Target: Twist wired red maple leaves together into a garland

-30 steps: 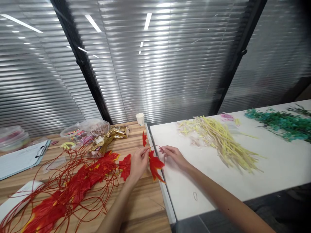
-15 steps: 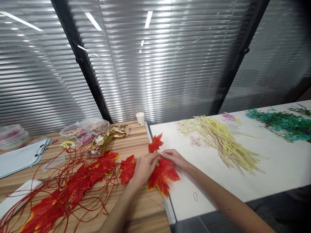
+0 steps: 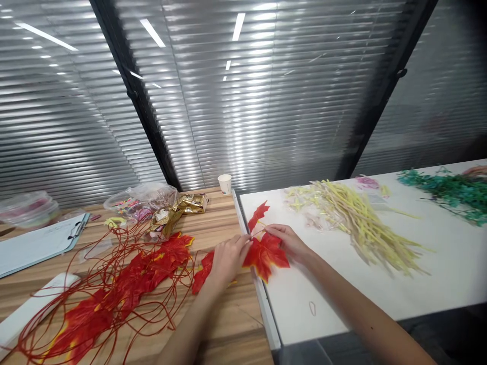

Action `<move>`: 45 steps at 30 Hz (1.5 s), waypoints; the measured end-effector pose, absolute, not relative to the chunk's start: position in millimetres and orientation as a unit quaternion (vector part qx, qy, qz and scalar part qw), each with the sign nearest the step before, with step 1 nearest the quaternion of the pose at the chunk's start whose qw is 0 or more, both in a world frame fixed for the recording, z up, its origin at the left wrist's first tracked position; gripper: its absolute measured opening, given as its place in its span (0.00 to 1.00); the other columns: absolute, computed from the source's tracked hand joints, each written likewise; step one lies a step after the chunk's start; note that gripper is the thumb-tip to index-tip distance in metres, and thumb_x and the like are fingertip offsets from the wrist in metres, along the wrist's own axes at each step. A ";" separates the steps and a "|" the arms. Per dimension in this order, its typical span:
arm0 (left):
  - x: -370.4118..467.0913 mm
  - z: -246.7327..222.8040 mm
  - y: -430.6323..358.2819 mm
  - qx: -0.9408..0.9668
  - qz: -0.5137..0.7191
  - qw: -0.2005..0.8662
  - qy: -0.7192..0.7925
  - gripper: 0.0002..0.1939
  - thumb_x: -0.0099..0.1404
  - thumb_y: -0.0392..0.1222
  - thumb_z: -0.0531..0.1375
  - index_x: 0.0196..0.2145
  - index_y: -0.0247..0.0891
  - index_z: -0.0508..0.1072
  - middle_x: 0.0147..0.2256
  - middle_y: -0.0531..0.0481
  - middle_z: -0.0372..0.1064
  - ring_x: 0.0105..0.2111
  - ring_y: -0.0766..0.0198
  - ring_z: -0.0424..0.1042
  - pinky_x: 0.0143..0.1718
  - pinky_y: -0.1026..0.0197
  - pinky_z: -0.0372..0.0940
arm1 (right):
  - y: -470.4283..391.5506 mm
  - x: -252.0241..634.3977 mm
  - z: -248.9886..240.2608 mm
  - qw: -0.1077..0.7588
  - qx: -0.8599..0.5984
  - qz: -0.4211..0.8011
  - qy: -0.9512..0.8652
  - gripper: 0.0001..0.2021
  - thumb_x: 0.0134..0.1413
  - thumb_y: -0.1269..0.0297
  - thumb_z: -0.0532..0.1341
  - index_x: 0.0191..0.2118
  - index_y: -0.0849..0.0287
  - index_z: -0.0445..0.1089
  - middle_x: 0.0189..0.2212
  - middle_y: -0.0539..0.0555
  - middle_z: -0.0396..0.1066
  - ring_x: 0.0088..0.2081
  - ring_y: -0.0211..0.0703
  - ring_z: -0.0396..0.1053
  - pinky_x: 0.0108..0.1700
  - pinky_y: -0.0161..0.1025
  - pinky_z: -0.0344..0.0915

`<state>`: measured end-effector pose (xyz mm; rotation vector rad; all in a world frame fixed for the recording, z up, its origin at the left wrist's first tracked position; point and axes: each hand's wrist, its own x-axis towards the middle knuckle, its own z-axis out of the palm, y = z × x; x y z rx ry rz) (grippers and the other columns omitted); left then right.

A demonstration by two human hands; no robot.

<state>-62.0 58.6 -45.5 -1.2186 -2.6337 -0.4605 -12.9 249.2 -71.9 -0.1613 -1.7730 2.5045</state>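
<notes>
We find the left hand (image 3: 229, 257) and right hand (image 3: 291, 244) pinching one thin strand (image 3: 258, 233), two red leaves (image 3: 266, 253) between and just beyond them; the left hand part-covers a third leaf (image 3: 201, 275); one cup (image 3: 224, 184) beyond.

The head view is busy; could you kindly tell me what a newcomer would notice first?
Probably the heap of red maple leaves and tangled cords on the wooden table, left. Then the left hand and right hand at a maple sprig, centre, and yellow strands on the white table, right.
</notes>
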 end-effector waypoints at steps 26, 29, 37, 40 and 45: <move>-107.8 -35.5 18.8 -0.319 -0.267 0.032 -0.909 0.12 0.60 0.42 0.52 0.33 0.38 0.74 0.32 0.47 0.72 0.32 0.64 0.69 0.35 0.65 0.59 | 315.0 -16.2 -88.5 0.181 -0.150 0.565 -0.791 0.18 0.43 0.51 0.59 0.30 0.63 0.71 0.24 0.53 0.69 0.24 0.37 0.63 0.26 0.34 0.59; -106.8 -35.8 18.5 -0.312 -0.270 0.033 -0.910 0.11 0.60 0.42 0.53 0.33 0.39 0.74 0.33 0.47 0.72 0.32 0.64 0.69 0.34 0.66 0.58 | 315.7 -15.0 -91.3 0.242 -0.136 0.433 -0.857 0.14 0.45 0.54 0.58 0.29 0.61 0.72 0.29 0.54 0.71 0.31 0.42 0.66 0.34 0.37 0.60; -100.9 -44.5 27.8 -0.342 -0.252 0.029 -0.905 0.12 0.61 0.40 0.50 0.35 0.40 0.73 0.34 0.48 0.72 0.35 0.63 0.69 0.34 0.66 0.57 | 292.6 -10.5 -83.2 0.372 -0.121 0.235 -0.890 0.13 0.54 0.58 0.52 0.33 0.59 0.71 0.32 0.57 0.70 0.36 0.45 0.64 0.39 0.42 0.59; -98.7 -45.8 30.2 -0.356 -0.236 0.022 -0.904 0.13 0.61 0.38 0.49 0.36 0.39 0.73 0.35 0.47 0.72 0.37 0.64 0.69 0.36 0.66 0.58 | 273.0 -10.7 -83.3 0.367 -0.015 0.268 -0.891 0.11 0.55 0.62 0.51 0.36 0.58 0.70 0.34 0.56 0.69 0.40 0.45 0.63 0.43 0.43 0.59; -104.0 -48.7 28.4 -0.391 -0.181 0.044 -0.901 0.13 0.60 0.33 0.49 0.34 0.38 0.73 0.31 0.46 0.71 0.33 0.64 0.68 0.35 0.66 0.56 | 249.2 -10.8 -87.5 0.343 0.104 0.280 -0.891 0.11 0.56 0.65 0.51 0.41 0.56 0.69 0.35 0.55 0.68 0.38 0.43 0.63 0.44 0.44 0.61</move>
